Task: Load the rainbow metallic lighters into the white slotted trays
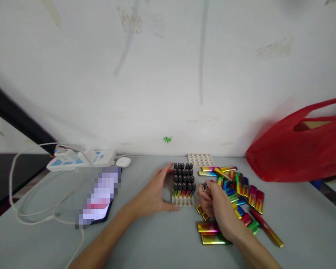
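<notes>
- Scuffed white wall [168, 74] rises behind a grey table [151, 243], with a small green mark [167, 139] low on it.
- White tray [183, 202] sits mid-table, holding upright rows of black-topped pieces [184, 177] with bright metallic bodies; its nearest row shows bare white sockets.
- Left hand [154, 190]: thumb and fingers spread in a wide curve about the tray's left side, thumb by the near corner (how firmly they press, I cannot tell).
- Right hand [215, 200]: fingers curled round a small metal-tipped piece [204, 185], just right of the tray.
- That piece is probably light and stiff, perhaps slippery if its hidden body is glossy; best held round its middle, tip up.
- The tray looks light and rigid, likely top-heavy when filled; opposite edges should give the safest hold.
- Loose shiny pieces [260, 201] lie jumbled right of the tray, around and beyond the right hand, crowding that side.
- Behind stands a second white tray [201, 160]; a red bag [294, 145] slumps far right.
- Phone [100, 198], power strip [103, 158] and looping cable [15, 186] occupy the left, apart from the tray.
</notes>
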The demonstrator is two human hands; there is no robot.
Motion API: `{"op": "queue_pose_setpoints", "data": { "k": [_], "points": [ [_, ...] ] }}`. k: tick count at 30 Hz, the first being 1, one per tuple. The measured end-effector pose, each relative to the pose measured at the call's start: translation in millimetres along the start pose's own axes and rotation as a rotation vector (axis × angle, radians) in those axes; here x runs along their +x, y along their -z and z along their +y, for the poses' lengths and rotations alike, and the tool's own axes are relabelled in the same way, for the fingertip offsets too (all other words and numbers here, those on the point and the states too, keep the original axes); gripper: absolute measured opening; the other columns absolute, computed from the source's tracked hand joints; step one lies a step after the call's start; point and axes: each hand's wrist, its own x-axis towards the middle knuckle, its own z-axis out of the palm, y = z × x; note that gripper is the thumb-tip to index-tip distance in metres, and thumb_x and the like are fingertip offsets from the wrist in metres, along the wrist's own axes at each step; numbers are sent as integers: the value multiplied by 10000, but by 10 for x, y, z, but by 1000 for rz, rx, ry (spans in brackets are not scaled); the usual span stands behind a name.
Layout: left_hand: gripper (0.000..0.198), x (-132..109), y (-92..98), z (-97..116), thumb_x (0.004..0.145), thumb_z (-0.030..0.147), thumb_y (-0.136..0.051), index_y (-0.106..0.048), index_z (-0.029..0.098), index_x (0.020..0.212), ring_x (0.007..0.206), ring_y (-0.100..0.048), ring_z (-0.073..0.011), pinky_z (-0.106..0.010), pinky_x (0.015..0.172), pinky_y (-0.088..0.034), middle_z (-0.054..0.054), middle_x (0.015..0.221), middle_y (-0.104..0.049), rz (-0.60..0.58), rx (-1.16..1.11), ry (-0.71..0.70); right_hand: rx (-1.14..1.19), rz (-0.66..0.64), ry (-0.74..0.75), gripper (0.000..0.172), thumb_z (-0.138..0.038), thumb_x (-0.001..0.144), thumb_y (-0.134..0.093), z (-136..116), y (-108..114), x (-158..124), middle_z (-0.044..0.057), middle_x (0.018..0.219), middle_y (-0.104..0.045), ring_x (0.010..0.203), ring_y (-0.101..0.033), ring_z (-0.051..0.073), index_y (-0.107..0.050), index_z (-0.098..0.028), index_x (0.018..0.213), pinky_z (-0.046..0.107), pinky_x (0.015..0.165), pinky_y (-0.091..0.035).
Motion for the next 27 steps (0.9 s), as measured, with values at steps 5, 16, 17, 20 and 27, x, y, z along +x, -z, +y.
{"op": "queue_pose_setpoints", "data": {
  "k": [5,16,17,20,27],
  "points": [
    [1393,-1,-7,-11,646,435,-1070,-251,295,1765,1548,-467,-461,-604,1249,-453,-200,1705,-442,16,3,-5,32,-26,-10,647,-810,919,-559,-1,-14,54,-87,567,-222,513,-134,108,-352,-281,609,271,456,-116],
    [1391,6,-9,-17,636,430,-1073,-263,280,1757,1551,-463,-467,-631,1286,-406,-211,1699,-446,13,12,-10,-130,182,298,528,-762,1057,-543,-91,-68,-69,4,752,-549,667,-471,214,-672,-251,1026,329,581,-401],
    [1389,7,-9,-14,634,432,-1073,-268,286,1756,1554,-459,-469,-637,1288,-402,-208,1698,-450,14,9,-11,-152,185,326,507,-730,1087,-512,-97,-77,-84,11,781,-572,685,-494,217,-679,-252,1103,329,596,-416],
    [1391,9,-10,-7,632,445,-1073,-268,292,1757,1561,-450,-475,-642,1289,-403,-205,1699,-456,12,6,-10,-216,207,417,436,-626,1144,-464,-101,-82,-114,11,788,-609,685,-546,219,-669,-261,1264,339,641,-454],
    [1397,11,-17,-21,615,452,-1084,-290,296,1754,1538,-475,-482,-649,1291,-402,-193,1687,-476,24,-12,-17,-209,234,634,239,-454,1131,-603,-97,-58,-167,57,1077,-698,941,-683,247,-640,-297,1308,369,818,-540]
  ]
}}
